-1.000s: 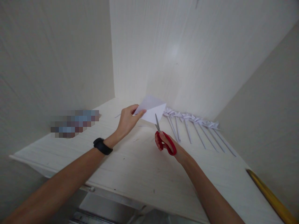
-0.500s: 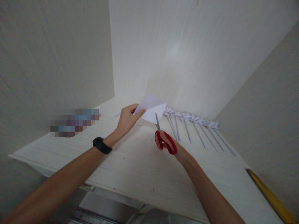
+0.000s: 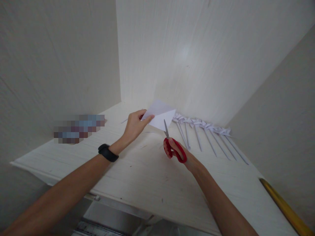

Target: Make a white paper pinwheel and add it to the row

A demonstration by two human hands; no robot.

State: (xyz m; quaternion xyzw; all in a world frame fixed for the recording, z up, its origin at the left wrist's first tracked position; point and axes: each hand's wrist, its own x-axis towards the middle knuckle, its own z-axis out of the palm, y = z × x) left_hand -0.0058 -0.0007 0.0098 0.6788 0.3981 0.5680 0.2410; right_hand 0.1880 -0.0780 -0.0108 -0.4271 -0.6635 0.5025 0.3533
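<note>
The folded paper (image 3: pixel 159 116) is held above the table (image 3: pixel 137 173), pinched at its left corner by the left hand (image 3: pixel 135 126). The right hand (image 3: pixel 177 152) grips red scissors (image 3: pixel 173 144), blades at the paper's lower edge. Paper pinwheels (image 3: pixel 204 131) lie to the right.

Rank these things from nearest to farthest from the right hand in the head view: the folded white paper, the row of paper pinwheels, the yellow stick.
1. Folded white paper: just above the right hand, at the tips of the red scissors.
2. Row of paper pinwheels: to the right, along the wall.
3. Yellow stick: far right, at the desk's corner.
</note>
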